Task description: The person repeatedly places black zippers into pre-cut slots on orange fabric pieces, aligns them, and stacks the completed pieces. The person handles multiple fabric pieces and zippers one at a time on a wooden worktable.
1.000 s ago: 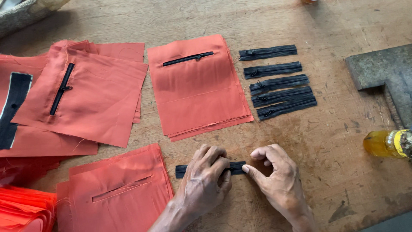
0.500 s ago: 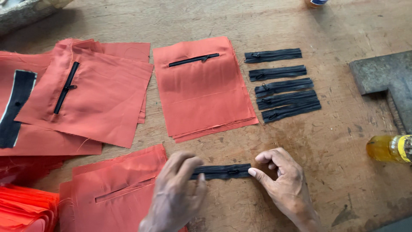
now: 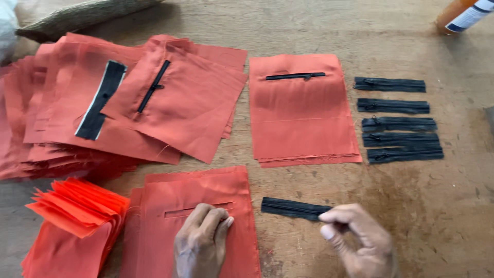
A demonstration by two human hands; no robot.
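Observation:
My right hand [image 3: 360, 242] pinches the right end of a short black zipper [image 3: 290, 208] that lies flat on the wooden table [image 3: 453, 206]. My left hand [image 3: 201, 241] rests flat, fingers down, on an orange-red fabric piece [image 3: 200, 190] with a narrow slit opening, at the near edge. The zipper lies just right of that fabric piece, apart from it.
Several black zippers [image 3: 396, 119] lie in a column at the right. A stack of orange-red pieces [image 3: 303, 118] with a sewn-in zipper sits in the middle. More such pieces [image 3: 128, 108] pile at the left, folded orange ones [image 3: 77, 206] at lower left. A bottle [image 3: 463, 15] lies top right.
My left hand let go of the zipper and moved left onto the slit fabric piece. My right hand still holds the zipper's right end. The view shifted left.

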